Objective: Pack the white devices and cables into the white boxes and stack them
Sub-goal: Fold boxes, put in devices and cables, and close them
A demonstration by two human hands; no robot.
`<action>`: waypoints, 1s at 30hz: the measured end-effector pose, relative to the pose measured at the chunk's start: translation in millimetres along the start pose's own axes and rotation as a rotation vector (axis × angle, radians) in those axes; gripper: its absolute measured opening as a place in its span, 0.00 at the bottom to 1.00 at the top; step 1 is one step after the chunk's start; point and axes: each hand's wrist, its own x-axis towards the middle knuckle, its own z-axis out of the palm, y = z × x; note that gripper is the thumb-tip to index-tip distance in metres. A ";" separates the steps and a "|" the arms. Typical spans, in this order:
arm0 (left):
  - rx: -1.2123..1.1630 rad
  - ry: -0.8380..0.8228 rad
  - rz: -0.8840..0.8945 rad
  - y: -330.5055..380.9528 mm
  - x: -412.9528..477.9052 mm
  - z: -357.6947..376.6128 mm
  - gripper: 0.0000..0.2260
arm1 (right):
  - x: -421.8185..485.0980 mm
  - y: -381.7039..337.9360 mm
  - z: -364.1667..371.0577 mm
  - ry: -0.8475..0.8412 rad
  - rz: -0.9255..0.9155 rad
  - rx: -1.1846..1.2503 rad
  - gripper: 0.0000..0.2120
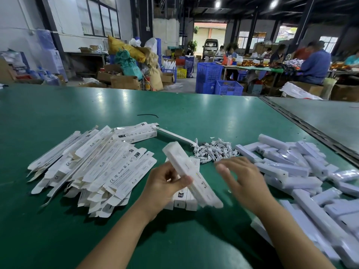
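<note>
My left hand (165,183) grips a long white device in a clear wrapper (186,169), tilted from upper left to lower right above the green table (58,113). My right hand (240,175) hovers just right of it, blurred, fingers spread and holding nothing. Under the device lie a few packed white boxes (182,200) side by side. A heap of flat white boxes (93,166) covers the left. White cables (213,150) are bunched beyond my hands. Wrapped white devices (303,171) pile up on the right.
One more white device (174,135) and a printed box (136,133) lie past the cables. A thin black tie (147,115) sits farther out. A second table (330,117) adjoins at the right. Blue crates (209,72), cartons and seated people fill the background.
</note>
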 end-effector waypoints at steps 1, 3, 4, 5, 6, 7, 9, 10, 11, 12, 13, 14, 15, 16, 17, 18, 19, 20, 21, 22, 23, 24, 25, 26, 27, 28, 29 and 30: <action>-0.012 0.028 -0.015 1.1 0.2 -0.8 0.11 | 2.7 9.1 -2.7 0.006 0.118 -0.141 0.23; -0.112 0.067 -0.053 2.7 1.7 -1.6 0.16 | 2.9 29.1 -5.4 -0.128 0.377 -0.382 0.19; -0.208 0.093 -0.085 3.2 3.4 -1.5 0.19 | 1.4 38.2 -7.0 -0.205 0.475 -0.421 0.20; -0.300 0.114 -0.111 4.7 4.6 -1.2 0.19 | -0.5 46.0 -8.7 -0.248 0.548 -0.435 0.21; -0.358 0.132 -0.127 5.9 5.6 -1.0 0.20 | -2.2 52.9 -10.6 -0.258 0.599 -0.453 0.22; -0.374 0.150 -0.135 7.1 6.0 -0.8 0.21 | -3.0 57.5 -12.4 -0.255 0.630 -0.492 0.22; -0.368 0.190 -0.145 10.5 6.2 -0.6 0.23 | -3.1 61.5 -13.7 -0.231 0.674 -0.579 0.22; -0.368 0.219 -0.157 11.4 6.2 -0.8 0.23 | -2.2 61.3 -13.8 -0.199 0.684 -0.600 0.22; -0.380 0.249 -0.172 11.7 6.5 -1.3 0.22 | -1.4 60.6 -13.2 -0.161 0.695 -0.599 0.24; -0.396 0.279 -0.193 11.6 7.0 -2.0 0.21 | -0.8 60.2 -12.3 -0.132 0.706 -0.592 0.26; -0.406 0.308 -0.215 11.1 7.7 -3.0 0.21 | -0.6 60.1 -11.7 -0.116 0.715 -0.591 0.27; -0.410 0.339 -0.237 10.3 8.8 -3.9 0.21 | -0.5 60.0 -11.6 -0.110 0.726 -0.590 0.27; -0.414 0.364 -0.253 8.9 10.0 -4.8 0.21 | -0.3 60.5 -12.1 -0.106 0.735 -0.586 0.26; -0.421 0.384 -0.262 7.8 10.7 -5.5 0.22 | -0.6 60.2 -13.0 -0.105 0.742 -0.583 0.24; -0.433 0.398 -0.264 6.5 11.2 -6.4 0.22 | -0.8 59.0 -13.8 -0.103 0.737 -0.586 0.23; -0.448 0.406 -0.263 5.7 11.6 -7.0 0.22 | -1.2 57.2 -14.8 -0.098 0.718 -0.592 0.22; -0.463 0.411 -0.260 5.0 11.9 -7.8 0.22 | -0.8 54.9 -15.1 -0.082 0.688 -0.584 0.21; -0.475 0.414 -0.257 4.8 11.9 -8.2 0.22 | -0.2 51.3 -15.0 -0.056 0.654 -0.553 0.19; -0.487 0.418 -0.251 4.5 12.1 -8.9 0.22 | 0.8 46.0 -14.4 -0.029 0.620 -0.506 0.18; -0.499 0.426 -0.245 4.2 12.3 -9.3 0.22 | 1.9 39.7 -13.1 -0.001 0.581 -0.459 0.17; -0.512 0.439 -0.236 3.4 12.6 -10.2 0.22 | 2.9 32.3 -11.1 0.021 0.530 -0.416 0.16; -0.532 0.453 -0.226 3.0 12.9 -10.7 0.21 | 3.4 24.6 -8.5 0.044 0.472 -0.367 0.16; -0.555 0.464 -0.218 2.5 13.3 -11.3 0.20 | 3.3 16.5 -5.7 0.069 0.411 -0.304 0.16; -0.578 0.472 -0.213 2.4 13.8 -11.6 0.19 | 2.6 8.1 -3.1 0.092 0.349 -0.233 0.17; -0.596 0.476 -0.209 2.2 14.2 -11.9 0.19 | 1.2 -0.3 -0.9 0.114 0.284 -0.168 0.18; -0.614 0.476 -0.203 2.5 14.5 -11.7 0.19 | -0.2 -7.7 0.9 0.137 0.211 -0.118 0.17; -0.633 0.472 -0.194 2.7 14.9 -11.7 0.18 | -1.9 -14.4 2.9 0.160 0.136 -0.081 0.17; -0.654 0.462 -0.183 3.3 15.3 -11.4 0.18 | -3.7 -20.3 4.9 0.174 0.070 -0.053 0.16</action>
